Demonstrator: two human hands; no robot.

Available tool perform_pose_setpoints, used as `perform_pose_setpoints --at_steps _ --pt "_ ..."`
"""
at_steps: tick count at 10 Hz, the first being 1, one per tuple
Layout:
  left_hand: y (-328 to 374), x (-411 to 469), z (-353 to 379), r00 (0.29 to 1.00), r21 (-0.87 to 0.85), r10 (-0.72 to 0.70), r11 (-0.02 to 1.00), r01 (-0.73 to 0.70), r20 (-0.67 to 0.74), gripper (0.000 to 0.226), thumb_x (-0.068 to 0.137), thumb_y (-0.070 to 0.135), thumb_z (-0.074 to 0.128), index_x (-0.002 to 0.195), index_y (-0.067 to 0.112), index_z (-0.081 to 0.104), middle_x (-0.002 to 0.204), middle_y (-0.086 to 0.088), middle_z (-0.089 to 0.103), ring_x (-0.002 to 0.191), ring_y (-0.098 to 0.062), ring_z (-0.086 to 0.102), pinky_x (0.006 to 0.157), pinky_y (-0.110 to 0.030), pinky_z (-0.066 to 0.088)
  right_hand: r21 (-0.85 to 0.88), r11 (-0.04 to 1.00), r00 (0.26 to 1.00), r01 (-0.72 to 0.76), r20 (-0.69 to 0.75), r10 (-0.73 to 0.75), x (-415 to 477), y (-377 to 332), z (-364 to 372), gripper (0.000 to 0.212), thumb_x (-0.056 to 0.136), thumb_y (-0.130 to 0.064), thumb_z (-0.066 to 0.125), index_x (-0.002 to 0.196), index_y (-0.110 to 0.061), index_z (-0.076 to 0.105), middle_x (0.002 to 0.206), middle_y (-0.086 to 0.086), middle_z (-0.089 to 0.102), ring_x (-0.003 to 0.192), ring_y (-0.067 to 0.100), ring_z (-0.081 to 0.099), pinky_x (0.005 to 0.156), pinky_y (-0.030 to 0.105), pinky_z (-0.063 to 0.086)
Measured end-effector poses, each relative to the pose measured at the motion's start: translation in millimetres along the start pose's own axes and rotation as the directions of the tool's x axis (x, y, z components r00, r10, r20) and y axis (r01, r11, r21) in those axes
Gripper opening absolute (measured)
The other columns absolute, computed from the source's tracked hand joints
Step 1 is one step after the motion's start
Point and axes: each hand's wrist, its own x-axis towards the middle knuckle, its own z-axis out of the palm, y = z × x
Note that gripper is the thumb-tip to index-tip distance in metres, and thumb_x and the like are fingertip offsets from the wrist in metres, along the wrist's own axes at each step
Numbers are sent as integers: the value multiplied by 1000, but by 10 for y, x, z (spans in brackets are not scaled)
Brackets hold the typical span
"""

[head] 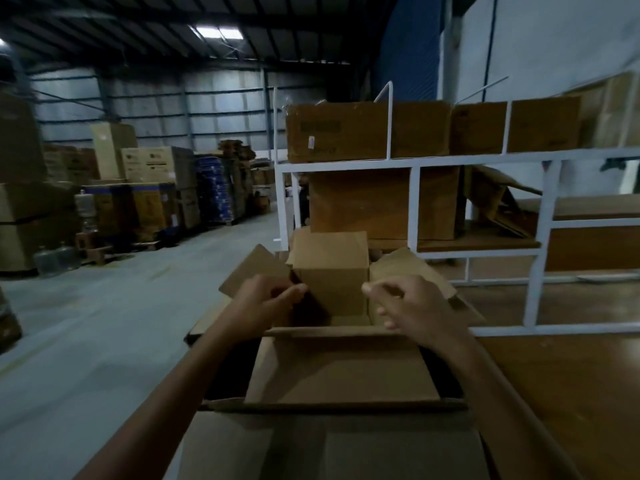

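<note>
Centre of frame, item one: small cardboard box [330, 271], upright, lower part sunk in the open shipping carton [339, 372], whose flaps [254, 271] are spread. My left hand [266, 304] pinches the box's left corner; right hand [410, 308] curls at its right edge, hold unclear to me. Status, my estimate: box not fully seated, flaps unclosed. Right of frame: white rack [414, 202] of cartons
</note>
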Motion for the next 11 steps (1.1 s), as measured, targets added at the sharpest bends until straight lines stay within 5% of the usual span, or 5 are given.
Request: perform_pose_setpoints --at_steps 2,4,7,9,11 --pt "-143 237 282 847 148 -84 989 6 525 40 101 49 40 95 21 67 87 4 65 79 -10 62 69 -22 43 -388 921 848 20 495 190 177 -92 308 54 88 -63 55 132 -32 57 121 -9 60 107 9 56 94 36 49" --pt "-66 303 115 789 -36 -42 996 81 613 50 95 60 44 77 20 69 74 10 65 61 1 59 65 -17 44 -490 859 899 150 428 87 238 -23 264 33 92 -57 54 110 -33 68 100 -9 67 90 11 62 86 43 53" --pt "-247 481 580 886 231 -74 972 -39 459 45 103 42 41 94 9 70 85 -4 70 69 -11 64 64 -19 47 -453 886 858 -98 413 306 573 403 508 77 82 -81 41 87 -12 76 87 9 74 84 29 70 81 42 52" --pt "-229 437 640 911 236 -47 970 -56 411 35 104 36 42 77 22 60 77 7 61 66 -4 57 66 -21 45 -497 868 963 7 238 129 430 521 569 67 92 -72 30 82 -20 72 76 2 69 71 19 65 73 44 54" --pt "55 653 457 942 374 321 889 -263 -101 57 103 46 34 154 23 25 163 -2 17 148 -21 23 114 -38 31 -578 804 911 143 -240 -334 498 238 178 61 97 -57 29 142 -21 49 150 7 47 138 23 43 106 41 40"
